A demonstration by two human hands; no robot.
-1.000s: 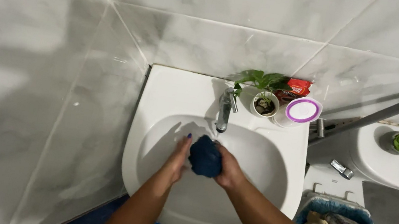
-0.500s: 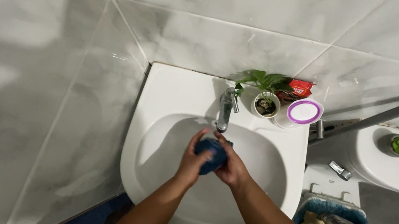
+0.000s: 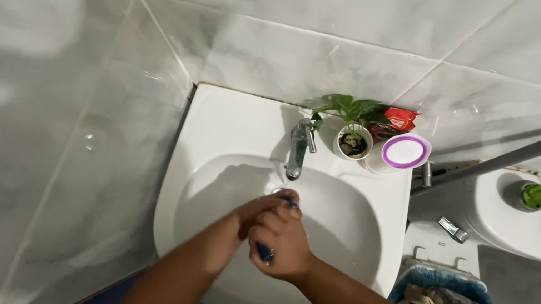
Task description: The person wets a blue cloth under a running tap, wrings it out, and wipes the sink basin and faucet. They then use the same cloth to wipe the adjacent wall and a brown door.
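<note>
Head view: hands (image 3: 273, 228) around crumpled blue cloth (image 3: 263, 251).

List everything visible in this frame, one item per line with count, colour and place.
sink: one, white, centre, against the marble wall
tap: one, chrome, back of the sink, spout over the basin
potted plant: one, green leaves in a white pot, right of the tap
red packet: one, red, behind the plant
round container: one, white with a purple rim, right of the plant
metal bar: one, grey, slanting at upper right
toilet tank: one, white, far right
small plant: one, green, on the tank
basket: one, blue, holding patterned cloths, lower right
blue cloth: one, dark blue, squeezed between both hands
left hand: one, in the basin
right hand: one, wrapped over the cloth
</note>
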